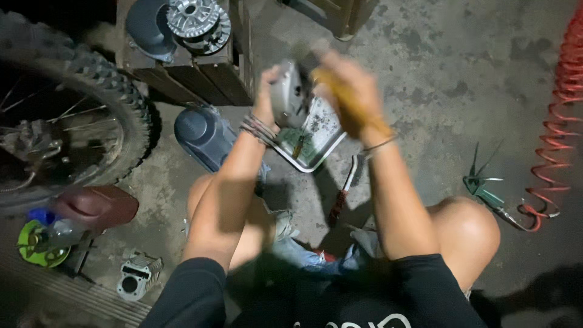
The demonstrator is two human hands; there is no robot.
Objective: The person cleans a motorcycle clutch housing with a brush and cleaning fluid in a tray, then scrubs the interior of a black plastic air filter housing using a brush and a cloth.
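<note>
A grey metal engine part (290, 94) is gripped in the left hand (267, 97), the fingers curled round its near edge, and it is held up over a shallow metal tray (316, 130) that lies on the concrete floor (437, 79) just beneath both hands. The right hand (349, 82) is closed around a yellowish handle (349, 106), probably that of a brush or similar tool, and is blurred, so its working end cannot be made out; it is pressed close against the part's right side. For the work to be done well, the part is best kept steady and directly above the tray, so that whatever is loosened falls into it, and the strokes are best kept short and controlled, since the fingers of the left hand lie close to the tool. Below the right hand, beside the tray, a red-handled tool (341, 197) lies on the floor. To the left of the left hand a blue-grey cover (200, 133) rests on the floor, and beyond it a wooden crate (200, 67) carries a finned clutch pulley (197, 21). A knobbly motorcycle tyre (91, 91) stands well to the left, with a brown fuel can (97, 206) and a small engine cylinder (136, 276) near it. Far to the right, a green air gun (486, 188) on a red coiled hose (562, 109) is left well clear of the work. Nothing stands between the hands and the tray, though the bent knees crowd the space below.
</note>
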